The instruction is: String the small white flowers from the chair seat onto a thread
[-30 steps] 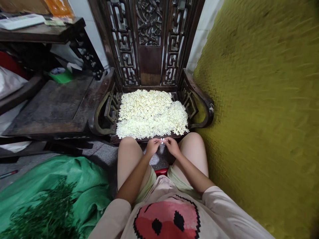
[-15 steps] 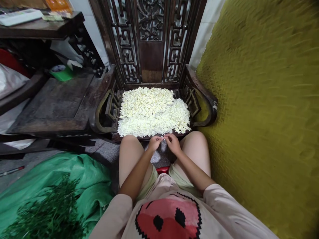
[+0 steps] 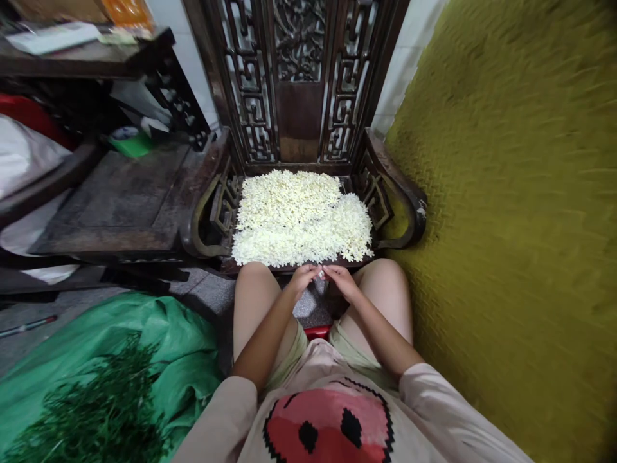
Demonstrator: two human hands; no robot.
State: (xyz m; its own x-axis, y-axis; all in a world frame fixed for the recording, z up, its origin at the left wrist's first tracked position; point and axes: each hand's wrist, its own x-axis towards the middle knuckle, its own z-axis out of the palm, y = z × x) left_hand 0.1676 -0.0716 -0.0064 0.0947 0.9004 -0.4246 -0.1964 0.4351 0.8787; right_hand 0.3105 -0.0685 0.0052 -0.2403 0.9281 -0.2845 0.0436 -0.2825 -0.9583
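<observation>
Between my knees, at the front edge of a carved dark wooden chair, my two hands meet fingertip to fingertip. A small white flower shows between them, partly covered by the fingers. My left hand pinches it from one side, and the fingers of my right hand close on it from the other. Just beyond the hands, a thick layer of loose white and cream flowers covers most of the seat.
On the left lies a green sheet with leafy green sprigs on it. A second dark wooden seat holds a green tape roll. A yellow textured mat stands close along the right side.
The view has shifted slightly, so the scene sits a little further right. My right hand has flattened and turned, and more of the white flower shows between the fingertips.
</observation>
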